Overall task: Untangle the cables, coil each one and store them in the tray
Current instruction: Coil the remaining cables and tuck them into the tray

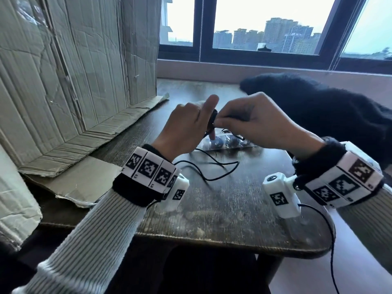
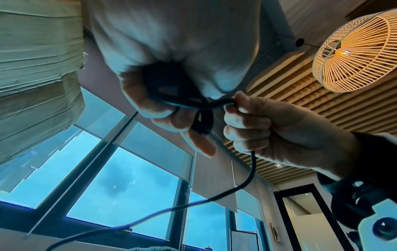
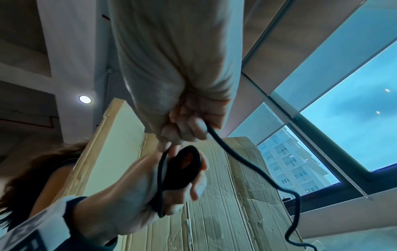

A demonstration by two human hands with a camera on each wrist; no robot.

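Both hands are raised over the middle of the dark wooden table [image 1: 222,209]. My left hand [image 1: 186,128] grips a small coil of black cable [image 1: 212,120], thumb pointing up; the coil [image 3: 184,168] shows as tight loops round its fingers. My right hand [image 1: 250,122] pinches the same cable [image 2: 227,103] beside the coil. The loose end [image 1: 214,166] trails in curves over the table. A clear tray [image 1: 229,143] lies below the hands, with dark coils in its round wells.
A big creased cardboard box [image 1: 74,81] stands at the left, its flaps lying on the table. Black fluffy cloth [image 1: 328,109] covers the table's right rear. A window wall runs behind. The camera's own black wire [image 1: 331,240] hangs off the front right edge.
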